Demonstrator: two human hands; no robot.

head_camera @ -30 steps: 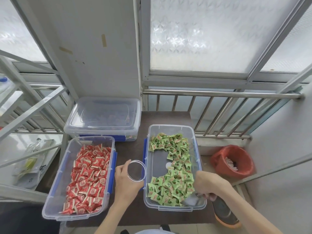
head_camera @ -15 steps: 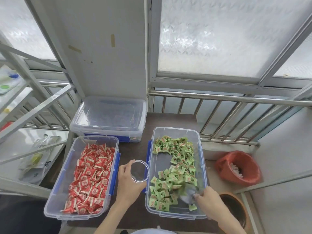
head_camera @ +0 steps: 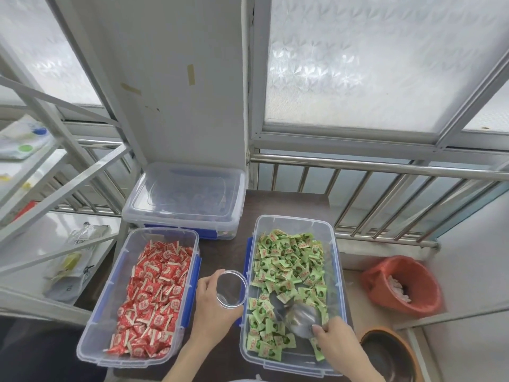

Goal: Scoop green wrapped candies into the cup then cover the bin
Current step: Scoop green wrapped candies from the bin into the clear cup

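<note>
Dark brown bench [head_camera: 286,201] carrying an open clear bin of red wrapped candies [head_camera: 154,296] at left and, behind it, a closed clear lidded bin [head_camera: 184,197] against the white wall pillar [head_camera: 176,78]. Frosted window panes [head_camera: 371,56] above a steel railing [head_camera: 385,168]. At right, beside the bench, an orange-lined waste basket [head_camera: 405,285]; nearer, a dark round pot [head_camera: 388,357]. At left, a metal shelf rack [head_camera: 41,188] holding packets.
</note>
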